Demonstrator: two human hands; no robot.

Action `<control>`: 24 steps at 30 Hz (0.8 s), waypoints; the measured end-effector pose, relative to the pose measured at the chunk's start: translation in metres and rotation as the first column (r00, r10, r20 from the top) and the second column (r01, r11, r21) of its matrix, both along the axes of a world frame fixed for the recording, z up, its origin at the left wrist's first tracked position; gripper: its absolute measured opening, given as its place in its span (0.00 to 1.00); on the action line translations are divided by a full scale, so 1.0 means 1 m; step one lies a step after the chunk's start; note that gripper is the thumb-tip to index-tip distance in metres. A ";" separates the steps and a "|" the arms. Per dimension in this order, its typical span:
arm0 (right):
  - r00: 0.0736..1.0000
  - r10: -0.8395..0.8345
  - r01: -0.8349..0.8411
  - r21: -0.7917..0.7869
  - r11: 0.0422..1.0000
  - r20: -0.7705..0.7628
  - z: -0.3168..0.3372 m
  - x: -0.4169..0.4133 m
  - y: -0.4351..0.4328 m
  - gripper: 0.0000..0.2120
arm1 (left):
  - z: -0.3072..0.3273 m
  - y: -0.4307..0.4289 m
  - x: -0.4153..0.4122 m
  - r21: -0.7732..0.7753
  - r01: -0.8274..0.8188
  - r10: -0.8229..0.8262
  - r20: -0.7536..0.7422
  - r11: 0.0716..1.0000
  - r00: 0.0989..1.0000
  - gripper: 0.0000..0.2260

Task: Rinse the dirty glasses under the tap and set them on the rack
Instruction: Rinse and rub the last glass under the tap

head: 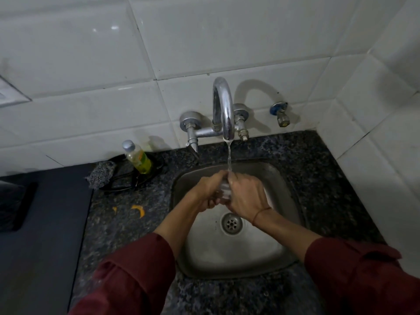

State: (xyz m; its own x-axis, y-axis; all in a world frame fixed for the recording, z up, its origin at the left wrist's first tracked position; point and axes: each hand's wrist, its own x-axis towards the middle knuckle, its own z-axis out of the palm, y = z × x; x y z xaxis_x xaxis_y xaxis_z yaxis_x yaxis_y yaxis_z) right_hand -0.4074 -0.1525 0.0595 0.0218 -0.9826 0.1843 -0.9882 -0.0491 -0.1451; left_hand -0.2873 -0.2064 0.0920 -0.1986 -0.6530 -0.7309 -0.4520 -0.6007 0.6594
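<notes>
A small clear glass (225, 189) is held between both hands over the steel sink (279, 244). My left hand (208, 192) wraps it from the left and my right hand (246, 196) covers it from the right, so most of the glass is hidden. Water runs in a thin stream from the chrome tap (223, 110) onto the glass and my fingers. No rack is in view.
A bottle of yellow dish liquid (137, 158) stands on a dark wire holder (134, 176) left of the sink, next to a steel scrubber (100, 173). Orange peel scraps (138, 210) lie on the speckled granite counter (336, 189). A second small valve (280, 113) sticks out of the tiled wall.
</notes>
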 end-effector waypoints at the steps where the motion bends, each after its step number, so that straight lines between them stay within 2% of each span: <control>1: 1.000 -0.021 0.021 -0.007 1.000 0.010 0.001 0.001 0.001 0.25 | -0.001 0.001 -0.003 -0.062 0.000 0.001 0.007 0.998 1.000 0.20; 4: 0.995 -0.063 0.053 0.137 0.989 0.073 0.018 -0.002 -0.005 0.22 | -0.007 0.002 -0.007 -0.334 -0.028 0.032 0.007 0.942 0.999 0.15; 7: 0.961 -0.143 0.047 0.374 0.926 0.235 0.032 -0.012 -0.012 0.18 | -0.009 0.000 -0.003 -0.588 0.114 -0.080 0.082 0.801 0.993 0.14; 8: 0.913 -0.195 0.010 0.459 0.889 0.358 0.033 -0.016 -0.014 0.17 | -0.010 0.000 -0.001 -0.660 0.158 -0.116 0.108 0.735 0.987 0.15; 9: 0.821 -0.255 -0.070 0.534 0.842 0.510 0.033 -0.020 -0.017 0.17 | -0.008 0.001 0.000 -0.728 0.187 -0.149 0.117 0.659 0.982 0.15; 11: 0.576 -0.369 -0.303 0.609 0.733 0.730 0.034 -0.028 -0.021 0.17 | -0.007 0.004 0.003 -0.840 0.213 -0.242 0.100 0.499 0.965 0.12; 12: 0.514 -0.391 -0.397 0.616 0.680 0.763 0.035 -0.032 -0.021 0.15 | -0.009 0.005 0.005 -0.876 0.222 -0.298 0.095 0.429 0.950 0.10; 14: 0.505 -0.382 -0.480 0.620 0.621 0.774 0.036 -0.036 -0.019 0.11 | -0.016 0.007 0.006 -0.909 0.245 -0.371 0.111 0.336 0.922 0.10; 16: 0.506 -0.393 -0.454 0.624 0.636 0.768 0.035 -0.031 -0.017 0.10 | -0.021 0.007 0.005 -0.905 0.207 -0.315 0.087 0.371 0.945 0.11; 18: 0.537 -0.373 -0.347 0.601 0.719 0.757 0.036 -0.021 -0.017 0.10 | -0.020 0.005 0.003 -0.867 0.107 -0.168 0.027 0.486 0.985 0.14; 20: 0.695 -0.257 -0.233 0.549 0.803 0.671 0.041 -0.014 -0.019 0.11 | -0.015 -0.002 -0.001 -0.816 0.057 -0.050 0.034 0.576 0.998 0.16; 22: 0.880 -0.135 -0.110 0.472 0.875 0.456 0.047 -0.007 -0.020 0.16 | -0.009 -0.006 -0.005 -0.756 0.049 0.056 0.113 0.652 0.992 0.18; 24: 0.989 -0.022 -0.012 0.227 0.974 0.144 0.039 0.002 -0.017 0.21 | -0.004 -0.010 -0.008 -0.637 -0.065 0.162 0.095 0.768 0.982 0.18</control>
State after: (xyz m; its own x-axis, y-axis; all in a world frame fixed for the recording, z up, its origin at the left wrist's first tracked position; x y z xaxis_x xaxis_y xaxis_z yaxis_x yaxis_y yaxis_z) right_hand -0.4053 -0.1692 0.0980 0.0063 -0.9991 -0.0421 -0.9561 0.0064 -0.2930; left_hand -0.2953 -0.2167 0.0884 -0.0236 -0.9865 -0.1624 -0.5212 -0.1265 0.8440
